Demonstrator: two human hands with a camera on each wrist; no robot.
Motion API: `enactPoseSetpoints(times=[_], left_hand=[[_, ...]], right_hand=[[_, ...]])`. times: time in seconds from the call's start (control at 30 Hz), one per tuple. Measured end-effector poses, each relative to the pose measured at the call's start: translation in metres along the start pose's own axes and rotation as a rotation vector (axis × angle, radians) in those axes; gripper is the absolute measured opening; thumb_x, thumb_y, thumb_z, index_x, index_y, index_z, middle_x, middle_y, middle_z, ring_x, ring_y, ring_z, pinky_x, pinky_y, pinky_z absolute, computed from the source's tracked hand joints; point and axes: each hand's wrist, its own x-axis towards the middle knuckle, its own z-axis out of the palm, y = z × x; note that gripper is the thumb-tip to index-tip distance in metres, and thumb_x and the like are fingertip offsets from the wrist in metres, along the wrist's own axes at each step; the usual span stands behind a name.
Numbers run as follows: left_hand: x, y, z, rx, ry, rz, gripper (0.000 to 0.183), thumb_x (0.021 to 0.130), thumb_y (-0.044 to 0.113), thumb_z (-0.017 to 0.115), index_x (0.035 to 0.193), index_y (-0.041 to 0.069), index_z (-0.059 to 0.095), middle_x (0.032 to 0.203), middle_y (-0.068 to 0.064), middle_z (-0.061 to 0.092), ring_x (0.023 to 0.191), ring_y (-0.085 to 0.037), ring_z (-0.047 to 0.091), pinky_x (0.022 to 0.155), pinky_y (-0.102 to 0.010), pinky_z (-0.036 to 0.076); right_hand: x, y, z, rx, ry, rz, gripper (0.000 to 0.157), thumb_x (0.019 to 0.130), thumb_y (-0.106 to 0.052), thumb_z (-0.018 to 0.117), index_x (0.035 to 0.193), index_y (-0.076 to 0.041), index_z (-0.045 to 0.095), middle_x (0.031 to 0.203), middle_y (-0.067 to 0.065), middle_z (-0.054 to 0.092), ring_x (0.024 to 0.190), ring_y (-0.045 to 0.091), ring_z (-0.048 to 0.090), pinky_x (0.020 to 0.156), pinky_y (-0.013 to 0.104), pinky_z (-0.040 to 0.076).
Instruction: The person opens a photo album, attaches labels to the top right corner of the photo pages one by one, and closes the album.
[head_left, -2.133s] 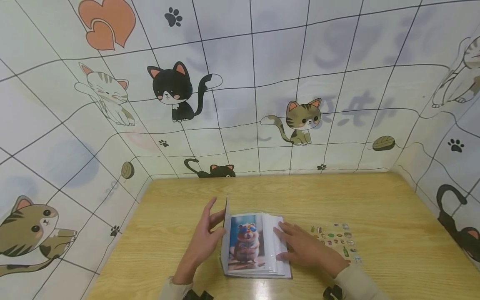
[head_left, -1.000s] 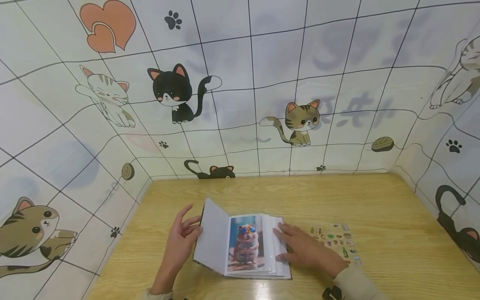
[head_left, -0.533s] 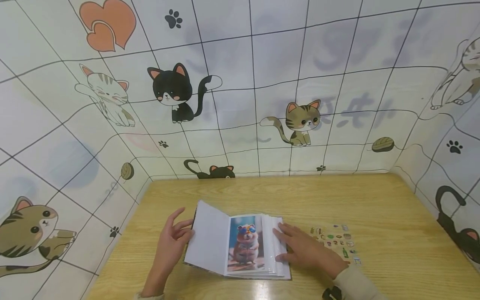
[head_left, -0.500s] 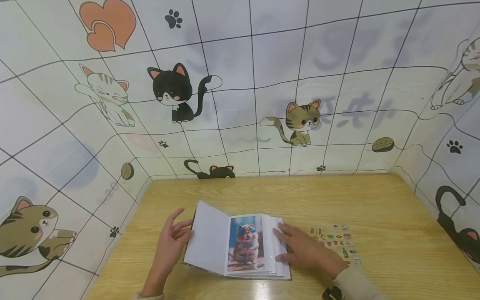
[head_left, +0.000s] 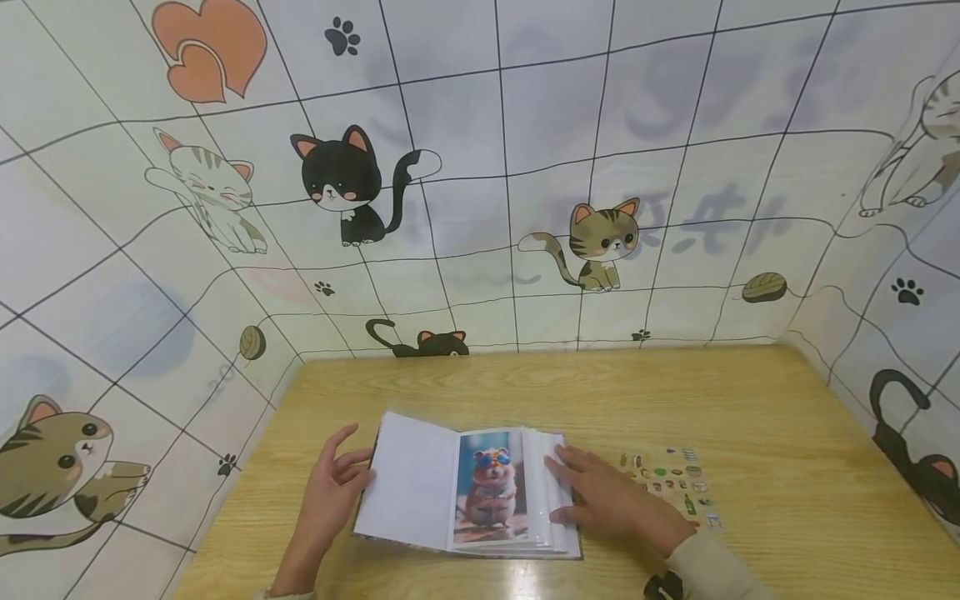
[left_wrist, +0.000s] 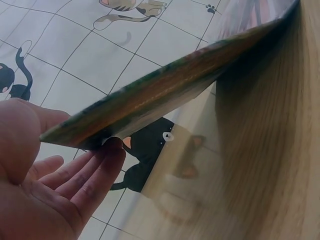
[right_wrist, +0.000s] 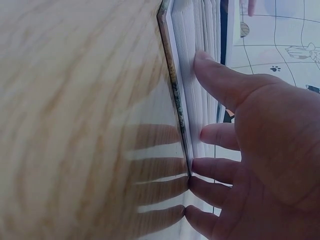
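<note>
A photo album [head_left: 555,521] lies opened on the wooden table, its blank white inner cover [head_left: 411,485] turned out to the left and still tilted up. The first page shows a photo [head_left: 491,487] of a hamster-like animal in colourful sunglasses. My left hand [head_left: 328,492] holds the cover's outer edge, thumb on one side and fingers beneath; the left wrist view shows the patterned outside of the cover [left_wrist: 150,95] raised above the tabletop. With fairly straight fingers, my right hand [head_left: 611,500] rests on the right edge of the pages and lower cover [right_wrist: 172,82].
A clear sheet of small food and drink stickers [head_left: 686,483] lies right of the album, partly behind my right forearm. The wooden table [head_left: 525,383] meets walls [head_left: 480,208] covered in printed cats and grid lines at the back and sides.
My left hand has swung the album cover from upright down to the left, revealing its white inside. My right hand has stayed on the pages' edge.
</note>
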Motion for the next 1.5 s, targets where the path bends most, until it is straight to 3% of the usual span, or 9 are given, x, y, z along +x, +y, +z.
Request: enactPoseSetpoints(times=[0.27, 0.6, 0.97, 1.23, 1.5], left_hand=[[0.002, -0.010, -0.002, 0.024, -0.014, 0.005, 0.072, 0.090, -0.007, 0.062, 0.152, 0.015, 0.033, 0.130, -0.023, 0.062, 0.113, -0.029, 0.064, 0.087, -0.020, 0.052], [0.005, -0.024, 0.000, 0.149, -0.020, -0.041, 0.073, 0.089, -0.008, 0.063, 0.152, 0.008, 0.030, 0.128, -0.028, 0.061, 0.114, -0.037, 0.062, 0.089, -0.036, 0.056], [0.004, -0.028, 0.003, 0.189, -0.028, -0.060, 0.070, 0.089, -0.005, 0.064, 0.151, 0.002, 0.031, 0.124, -0.028, 0.062, 0.109, -0.037, 0.064, 0.080, -0.038, 0.058], [0.004, -0.032, 0.004, 0.155, -0.029, -0.099, 0.066, 0.092, 0.000, 0.062, 0.150, 0.003, 0.032, 0.124, -0.026, 0.064, 0.104, -0.030, 0.067, 0.074, -0.032, 0.056], [0.005, -0.030, 0.004, 0.204, -0.042, -0.121, 0.060, 0.098, 0.012, 0.059, 0.150, 0.001, 0.032, 0.121, -0.024, 0.066, 0.096, -0.026, 0.067, 0.070, -0.034, 0.055]], right_hand=[[0.000, 0.001, 0.000, -0.006, 0.006, -0.003, 0.081, 0.089, -0.058, 0.062, 0.152, -0.014, 0.039, 0.161, 0.015, 0.028, 0.146, 0.040, 0.027, 0.116, 0.057, 0.025], [0.001, 0.003, 0.002, 0.010, 0.007, -0.023, 0.081, 0.089, -0.058, 0.061, 0.152, -0.012, 0.039, 0.160, 0.017, 0.028, 0.146, 0.041, 0.027, 0.116, 0.057, 0.025], [0.001, 0.004, 0.003, -0.011, 0.022, -0.035, 0.081, 0.089, -0.058, 0.062, 0.152, -0.012, 0.040, 0.159, 0.018, 0.029, 0.145, 0.042, 0.029, 0.115, 0.057, 0.027], [0.000, 0.003, 0.003, -0.009, 0.026, -0.036, 0.081, 0.088, -0.057, 0.062, 0.151, -0.011, 0.040, 0.159, 0.018, 0.029, 0.145, 0.042, 0.029, 0.115, 0.057, 0.027], [0.000, 0.003, 0.003, 0.000, 0.022, -0.028, 0.081, 0.089, -0.057, 0.062, 0.152, -0.012, 0.040, 0.160, 0.017, 0.029, 0.145, 0.042, 0.028, 0.115, 0.057, 0.026]])
